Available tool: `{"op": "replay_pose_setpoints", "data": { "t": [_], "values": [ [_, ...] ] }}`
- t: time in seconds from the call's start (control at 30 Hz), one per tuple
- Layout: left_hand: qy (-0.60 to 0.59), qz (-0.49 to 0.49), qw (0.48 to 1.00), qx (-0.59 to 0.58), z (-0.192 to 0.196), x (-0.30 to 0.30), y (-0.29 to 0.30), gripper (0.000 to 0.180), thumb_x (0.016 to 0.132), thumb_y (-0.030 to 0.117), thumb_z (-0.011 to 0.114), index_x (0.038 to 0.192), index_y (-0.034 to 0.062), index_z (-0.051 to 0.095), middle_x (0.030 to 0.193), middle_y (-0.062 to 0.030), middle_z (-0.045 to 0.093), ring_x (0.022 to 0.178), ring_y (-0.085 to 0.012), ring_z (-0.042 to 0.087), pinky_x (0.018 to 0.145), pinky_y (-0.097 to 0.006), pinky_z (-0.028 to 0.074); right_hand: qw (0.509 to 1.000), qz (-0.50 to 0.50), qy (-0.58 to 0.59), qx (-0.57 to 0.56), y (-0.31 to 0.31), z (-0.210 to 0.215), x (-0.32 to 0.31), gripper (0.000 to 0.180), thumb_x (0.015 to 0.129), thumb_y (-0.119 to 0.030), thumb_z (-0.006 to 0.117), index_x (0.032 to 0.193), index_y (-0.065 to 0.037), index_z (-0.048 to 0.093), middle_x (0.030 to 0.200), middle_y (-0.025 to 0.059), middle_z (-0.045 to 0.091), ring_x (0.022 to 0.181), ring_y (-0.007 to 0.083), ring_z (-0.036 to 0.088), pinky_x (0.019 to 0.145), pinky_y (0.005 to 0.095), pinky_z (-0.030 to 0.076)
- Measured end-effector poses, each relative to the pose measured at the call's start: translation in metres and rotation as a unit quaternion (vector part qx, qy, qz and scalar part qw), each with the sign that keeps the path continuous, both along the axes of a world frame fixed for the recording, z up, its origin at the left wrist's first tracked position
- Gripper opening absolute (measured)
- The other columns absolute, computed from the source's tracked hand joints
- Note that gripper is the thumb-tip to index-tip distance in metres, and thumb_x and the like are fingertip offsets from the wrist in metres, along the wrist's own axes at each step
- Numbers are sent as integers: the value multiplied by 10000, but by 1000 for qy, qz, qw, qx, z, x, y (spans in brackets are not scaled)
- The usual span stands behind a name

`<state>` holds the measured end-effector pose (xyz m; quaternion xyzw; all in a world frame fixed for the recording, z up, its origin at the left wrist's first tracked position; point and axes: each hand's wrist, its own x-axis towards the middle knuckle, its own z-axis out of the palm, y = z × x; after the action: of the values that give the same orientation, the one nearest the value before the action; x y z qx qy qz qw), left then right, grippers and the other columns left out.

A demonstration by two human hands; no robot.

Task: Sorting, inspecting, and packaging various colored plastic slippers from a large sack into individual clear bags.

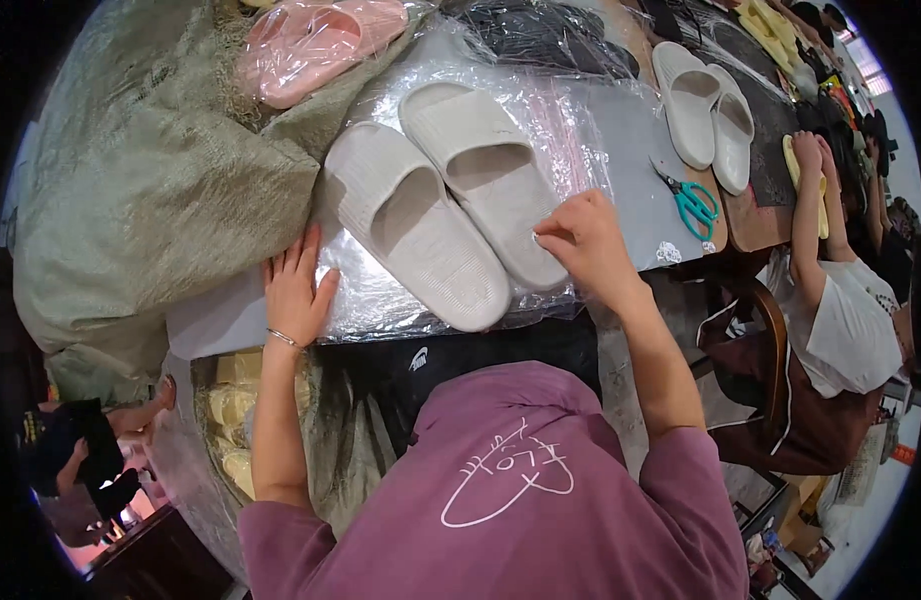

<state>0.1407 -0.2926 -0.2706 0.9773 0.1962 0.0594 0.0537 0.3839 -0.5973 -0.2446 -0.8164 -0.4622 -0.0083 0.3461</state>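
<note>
A pair of light grey slide slippers, the left slipper (436, 245) and the right slipper (496, 190), lies side by side on clear plastic bags (576, 125) at the table's front edge. Over the near end of the right slipper, my right hand (588, 245) is closed in a pinch. A tiny whitish spot shows at its fingertips, too small to name. My left hand (299, 290) rests with fingers spread at the table's edge, between a woven sack and the left slipper, holding nothing.
The bulky green woven sack (171, 190) covers the table's left side. Pink slippers in plastic (306, 50) and dark bagged slippers (541, 40) lie at the back. Teal-handled scissors (696, 208) and another grey pair (686, 105) lie right. A co-worker (831, 310) sits beyond, handling yellow footwear.
</note>
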Motion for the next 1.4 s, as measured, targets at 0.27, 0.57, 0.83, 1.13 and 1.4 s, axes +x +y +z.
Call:
{"op": "replay_pose_setpoints", "data": {
  "t": [0.27, 0.57, 0.83, 1.13, 1.4],
  "values": [
    [-3, -2, 1000, 9, -4, 1, 1, 632, 889, 409, 496, 1433, 126, 345, 1444, -127, 374, 1326, -352, 308, 1107, -517, 147, 993, 41, 42, -98, 9, 11, 9, 65, 676, -114, 710, 734, -97, 687, 776, 25, 625, 896, 233, 534, 802, 376, 374],
    [-3, -2, 1000, 20, -4, 1, 2, 632, 891, 412, 490, 1433, 123, 344, 1444, -121, 377, 1316, -348, 322, 1097, -514, 167, 997, 18, 42, -56, 8, 12, 3, 91, 684, -117, 709, 761, -83, 675, 767, 25, 626, 897, 228, 533, 808, 371, 373],
    [8, 3, 1000, 15, -2, 2, 1, 636, 891, 410, 489, 1439, 129, 334, 1447, -128, 371, 1319, -357, 318, 1100, -509, 166, 984, 48, 43, -167, 18, 22, 16, 59, 660, -108, 705, 704, -85, 673, 748, 86, 626, 844, 271, 561, 755, 399, 424],
    [1, -3, 1000, 18, -2, 0, 2, 637, 887, 409, 498, 1436, 127, 340, 1443, -130, 375, 1319, -354, 318, 1103, -510, 162, 995, 54, 75, -42, 6, 9, 6, 90, 689, -55, 691, 739, -36, 618, 773, 107, 604, 846, 301, 546, 748, 402, 446],
    [0, 0, 1000, 11, -3, 2, 0, 630, 889, 414, 491, 1430, 123, 349, 1435, -137, 382, 1320, -353, 317, 1104, -512, 160, 997, 47, -29, 59, -6, -17, -6, 175, 713, -7, 672, 834, -34, 549, 829, 85, 582, 916, 308, 536, 798, 410, 448]
  ]
}}
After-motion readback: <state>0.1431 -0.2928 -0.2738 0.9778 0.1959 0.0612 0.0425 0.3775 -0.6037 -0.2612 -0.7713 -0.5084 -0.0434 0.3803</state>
